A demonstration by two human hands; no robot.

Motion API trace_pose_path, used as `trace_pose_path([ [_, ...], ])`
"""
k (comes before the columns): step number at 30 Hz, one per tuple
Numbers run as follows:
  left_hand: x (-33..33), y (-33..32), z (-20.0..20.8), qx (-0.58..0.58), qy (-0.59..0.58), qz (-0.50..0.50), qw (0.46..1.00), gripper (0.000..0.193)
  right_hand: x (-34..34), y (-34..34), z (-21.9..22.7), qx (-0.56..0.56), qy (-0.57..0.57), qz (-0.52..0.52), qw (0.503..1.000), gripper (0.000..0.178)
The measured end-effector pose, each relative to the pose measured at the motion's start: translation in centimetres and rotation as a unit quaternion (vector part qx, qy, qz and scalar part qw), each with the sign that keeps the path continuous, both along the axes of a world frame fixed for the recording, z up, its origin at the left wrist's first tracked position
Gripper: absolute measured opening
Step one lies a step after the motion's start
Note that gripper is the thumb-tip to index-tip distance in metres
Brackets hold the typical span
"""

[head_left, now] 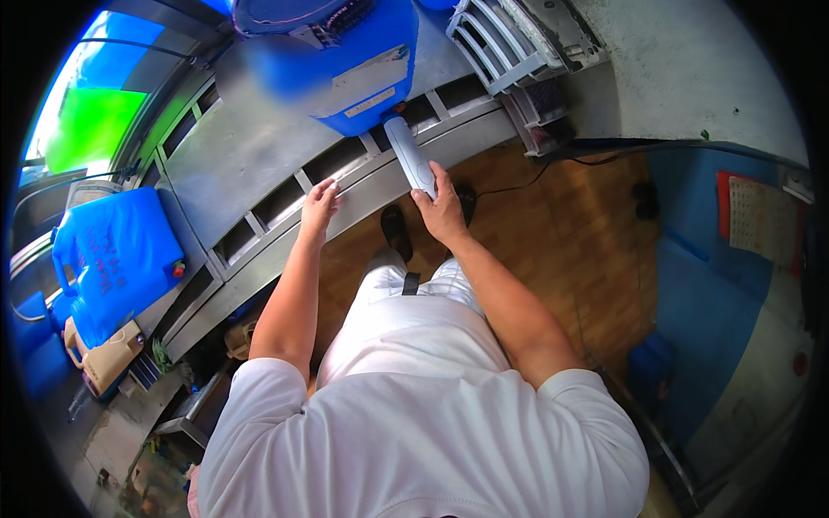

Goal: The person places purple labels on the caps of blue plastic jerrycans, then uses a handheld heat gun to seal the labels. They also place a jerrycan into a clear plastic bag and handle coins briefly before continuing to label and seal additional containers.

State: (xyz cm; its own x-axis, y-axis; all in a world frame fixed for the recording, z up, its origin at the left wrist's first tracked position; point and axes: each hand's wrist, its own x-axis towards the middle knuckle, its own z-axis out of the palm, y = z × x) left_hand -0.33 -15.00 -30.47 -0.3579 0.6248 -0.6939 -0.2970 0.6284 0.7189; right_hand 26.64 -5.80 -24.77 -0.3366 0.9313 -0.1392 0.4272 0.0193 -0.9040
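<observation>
At one metal desk (233,147), beside one blue container (363,73), one grey device (408,154) sits clamped in the right hand (442,207); the left hand (319,205) hovers nearby, whether pinched together or apart I cannot tell.

Small commercial workspace, probably a shop or container-filling station; exact trade unclear. Evidence: long steel counter (233,164) with slotted front edge. On the counter: large blue container (302,86), mid-length; blue jug (129,250), toward left end. Tan jug (110,358) near counter's left end. Right of counter: blue-painted surface (704,289), red-edged calendar-like sheet (760,220). Brown patterned floor (553,233) below counter's right end. Not homelike.
</observation>
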Motion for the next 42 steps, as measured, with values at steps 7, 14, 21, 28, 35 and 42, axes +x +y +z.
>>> trace_pose_path([
  [7, -1.5, -2.0, 2.6, 0.008, 0.073, 0.001, 0.997, 0.043, 2.3, 3.3, 1.8, 0.042, -0.033, 0.006, 0.999, 0.066],
  [14, -1.9, -1.7, 4.9, 0.034, 0.107, -0.002, 0.994, 0.043, 7.2, 5.9, -3.2, 0.035, -0.053, 0.06, 0.996, 0.07],
  [21, -0.8, -1.5, 6.9, 0.054, 0.15, -0.01, 0.987, 0.046, 7.9, 6.8, -3.1, 0.011, -0.057, 0.141, 0.988, 0.067],
  [28, -1.4, 2.5, 14.7, 0.115, 0.237, 0.091, 0.96, 0.043, 9.0, 11.9, -0.4, 0.027, -0.009, 0.22, 0.975, 0.063],
  [35, -0.8, 9.8, 32.0, 0.316, 0.52, 0.055, 0.792, 0.076, 9.4, 20.4, 2.8, -0.2, -0.04, 0.255, 0.945, 0.054],
  [42, 1.0, 20.0, 41.8, 0.175, 0.659, -0.255, 0.685, 0.11, 12.4, 24.1, 14.5, -0.341, 0.121, 0.189, 0.913, 0.048],
])
